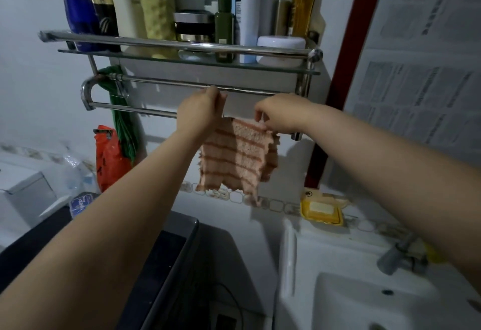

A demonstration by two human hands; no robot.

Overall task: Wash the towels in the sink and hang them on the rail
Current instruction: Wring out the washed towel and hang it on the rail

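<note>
Hanging the striped towel (235,158)

Our left hand (200,113) and right hand (279,116) pinch its top edge at the rail (156,79), twelve o'clock; washing looks done.

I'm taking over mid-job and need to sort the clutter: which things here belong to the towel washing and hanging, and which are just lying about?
Job:
striped towel, pinched at its top edge by left hand and right hand
towel rail
sink and tap

Lying about:
bottles on the shelf
white jar
orange bag
green bag
yellow soap dish
</note>
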